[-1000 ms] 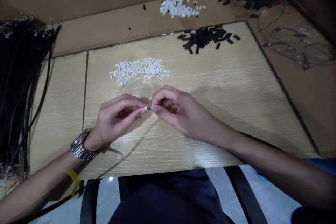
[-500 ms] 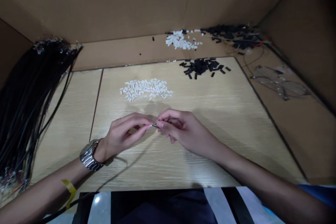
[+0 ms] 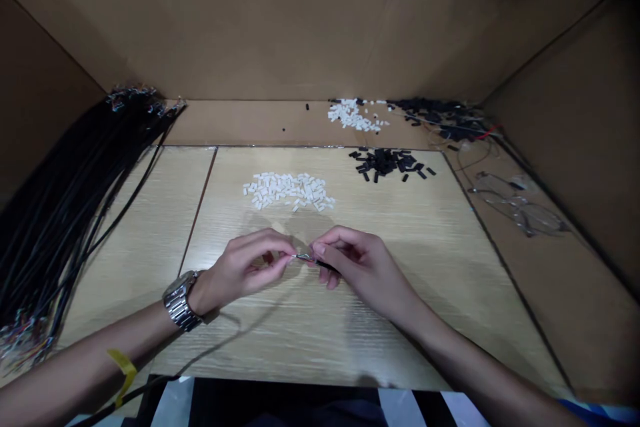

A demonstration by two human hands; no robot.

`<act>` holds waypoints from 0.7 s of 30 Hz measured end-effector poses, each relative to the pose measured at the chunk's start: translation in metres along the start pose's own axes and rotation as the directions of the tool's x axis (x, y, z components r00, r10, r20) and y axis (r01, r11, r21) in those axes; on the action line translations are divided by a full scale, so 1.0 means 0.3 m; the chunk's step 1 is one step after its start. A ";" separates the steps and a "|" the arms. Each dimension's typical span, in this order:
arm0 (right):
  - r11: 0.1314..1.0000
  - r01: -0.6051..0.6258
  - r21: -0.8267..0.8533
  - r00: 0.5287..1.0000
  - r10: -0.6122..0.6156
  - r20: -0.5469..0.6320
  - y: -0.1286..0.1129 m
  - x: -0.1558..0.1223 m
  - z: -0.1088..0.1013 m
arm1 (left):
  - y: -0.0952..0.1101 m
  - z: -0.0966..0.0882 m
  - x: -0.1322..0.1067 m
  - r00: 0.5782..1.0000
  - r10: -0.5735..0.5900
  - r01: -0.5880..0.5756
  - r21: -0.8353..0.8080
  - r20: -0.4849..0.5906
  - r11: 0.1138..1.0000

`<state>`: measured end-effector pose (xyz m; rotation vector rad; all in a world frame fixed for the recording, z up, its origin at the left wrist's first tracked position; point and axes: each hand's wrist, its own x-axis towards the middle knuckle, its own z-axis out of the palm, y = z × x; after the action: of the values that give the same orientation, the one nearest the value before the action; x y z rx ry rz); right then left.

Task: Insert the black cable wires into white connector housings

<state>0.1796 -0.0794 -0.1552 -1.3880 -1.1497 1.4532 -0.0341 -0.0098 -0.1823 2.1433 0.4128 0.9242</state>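
Thin coloured wires [image 3: 305, 257] stretch between my two hands over the middle of the table, coming out of the end of a black cable [image 3: 327, 266]. My left hand [image 3: 255, 260], with a metal watch on its wrist, pinches the wire tips between thumb and fingers. The fingers of my right hand [image 3: 350, 257] are closed on the black cable close to where the wires emerge. A white pile of small sleeve-like pieces [image 3: 290, 191] lies just beyond my hands. Farther back and to the right is a pile of small black pieces [image 3: 387, 163].
A thick bundle of black cables [image 3: 75, 180] with bare wire ends fills the left side. Along the back lie more white pieces [image 3: 353, 115] and black pieces [image 3: 445, 117]. Glasses [image 3: 525, 207] rest on the right. Cardboard walls [image 3: 280, 20] surround the wooden table [image 3: 425, 320].
The camera view has tilted up, so everything sits lower in the picture. More of the coloured wires and the black cable end shows between my hands, which stay close together.
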 end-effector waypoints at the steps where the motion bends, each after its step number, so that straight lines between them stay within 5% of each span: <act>1: 1.000 -0.003 0.000 1.000 0.003 0.001 -0.004 0.001 -0.002 | -0.001 0.000 0.000 1.000 0.002 -0.002 0.001 0.000 1.000; 21: 0.976 0.127 -0.179 0.992 -0.128 0.005 0.025 -0.008 0.012 | 0.005 0.003 0.002 1.000 -0.022 0.022 0.009 0.001 1.000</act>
<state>0.1764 -0.0841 -0.1618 -1.4104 -1.3673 1.2790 -0.0330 -0.0108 -0.1813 2.1430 0.4397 0.9108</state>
